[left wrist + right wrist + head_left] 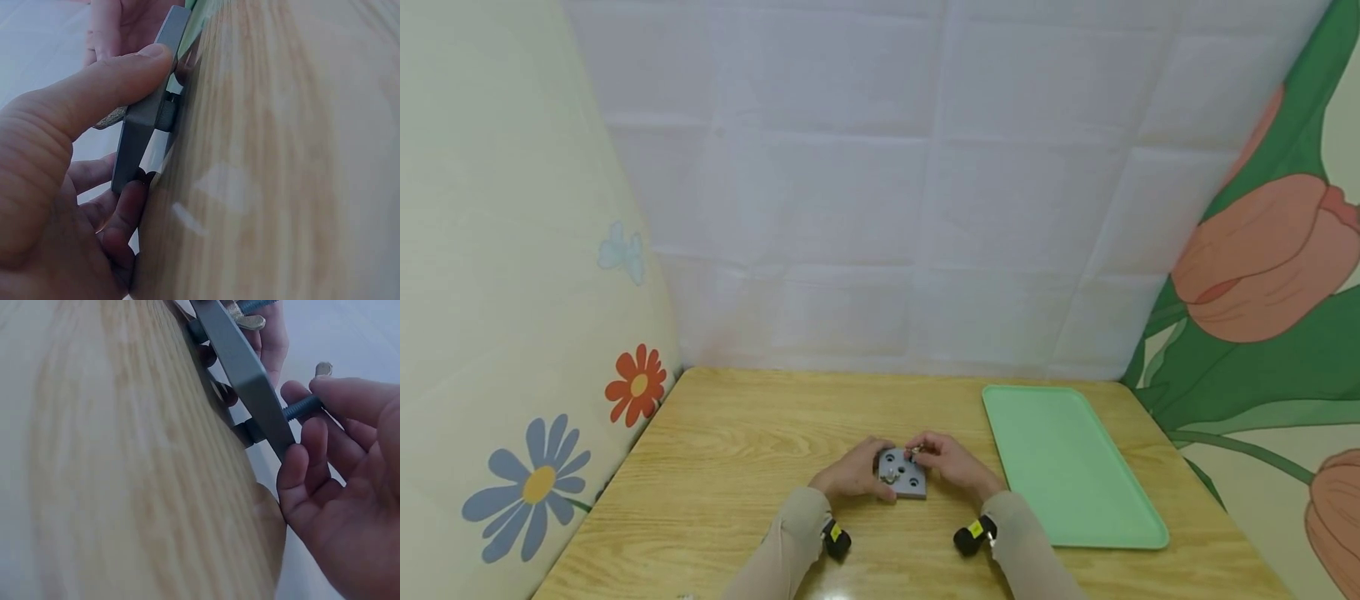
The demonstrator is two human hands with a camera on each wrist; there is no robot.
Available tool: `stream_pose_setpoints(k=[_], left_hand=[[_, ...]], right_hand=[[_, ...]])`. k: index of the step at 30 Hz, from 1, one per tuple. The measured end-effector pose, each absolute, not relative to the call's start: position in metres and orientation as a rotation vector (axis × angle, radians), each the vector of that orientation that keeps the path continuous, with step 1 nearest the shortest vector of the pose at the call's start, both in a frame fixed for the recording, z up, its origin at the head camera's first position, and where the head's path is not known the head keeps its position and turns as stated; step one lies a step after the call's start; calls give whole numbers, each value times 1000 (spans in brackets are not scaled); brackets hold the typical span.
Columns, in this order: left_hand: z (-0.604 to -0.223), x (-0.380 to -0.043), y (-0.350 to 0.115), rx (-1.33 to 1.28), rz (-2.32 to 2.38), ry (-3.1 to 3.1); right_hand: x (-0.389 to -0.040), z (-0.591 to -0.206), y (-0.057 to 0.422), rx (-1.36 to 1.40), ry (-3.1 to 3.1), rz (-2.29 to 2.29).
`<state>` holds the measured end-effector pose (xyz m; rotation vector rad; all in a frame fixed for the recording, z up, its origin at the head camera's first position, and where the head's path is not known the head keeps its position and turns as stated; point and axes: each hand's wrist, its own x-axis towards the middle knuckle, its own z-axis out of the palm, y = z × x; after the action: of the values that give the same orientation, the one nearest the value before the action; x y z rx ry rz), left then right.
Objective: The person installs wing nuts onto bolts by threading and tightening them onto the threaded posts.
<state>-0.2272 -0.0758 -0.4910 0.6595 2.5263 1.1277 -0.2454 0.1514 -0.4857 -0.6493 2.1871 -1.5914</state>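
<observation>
A grey metal plate (901, 483) with several holes sits low over the table between the hands. My left hand (850, 471) grips its left side, thumb (134, 75) on the near edge and fingers curled beneath. Through the plate's far right corner passes a threaded bolt (301, 407), its head (250, 431) under the plate. At the top end of that bolt, my right hand (951, 461) pinches a brass-coloured wing nut (323, 369) between thumb and fingers. A second wing nut (251, 322) sits on another bolt (257, 305) near the left hand.
A light green tray (1075, 467) lies on the wooden table (737, 450) to the right of the hands. White cloth (850, 208) hangs behind the table, with flower-printed cloth at both sides. A small object shows at the table's front left edge.
</observation>
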Motion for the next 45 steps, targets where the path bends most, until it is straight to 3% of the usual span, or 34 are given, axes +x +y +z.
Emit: stream_pose_setpoints(k=[6,19,34,45], left_hand=[[-491,-227,-76,658,1119,2525],[-490,-226,-76,652,1124,2530],[-487,-224,-77,664,1124,2536],[-489,-226,-76,673,1115,2537]], right_hand=[[-236,-471,145,-613,2263,-1584],[-251,-497,151,-560,2077,-1721],[-248,-494,153,-617,2115,-1660],[-244,-493,145,-510,2267,-1667]])
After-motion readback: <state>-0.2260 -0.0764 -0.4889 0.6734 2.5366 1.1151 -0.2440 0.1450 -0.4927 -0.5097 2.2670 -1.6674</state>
